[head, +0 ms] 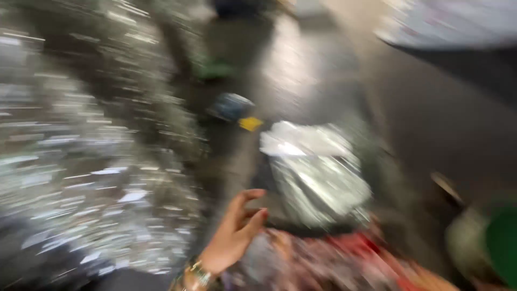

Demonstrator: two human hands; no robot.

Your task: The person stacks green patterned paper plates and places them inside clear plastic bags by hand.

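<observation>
The whole view is smeared by motion. My left hand (234,231) rises from the bottom centre with a metal watch or bracelet (198,276) on the wrist. Its fingers are apart and hold nothing. Just to its right lies a shiny, crumpled silvery sheet or bag (318,178) on a dark surface; whether the hand touches it cannot be told. Below the hand there is red patterned cloth (350,261). My right hand is not seen.
A big heap of glittering silvery scraps (81,161) fills the left side. A small yellow piece (250,124), a blue-white object (231,105) and something green (215,70) lie further off. A green and pale object (498,242) sits at the lower right, a pale sheet (452,21) top right.
</observation>
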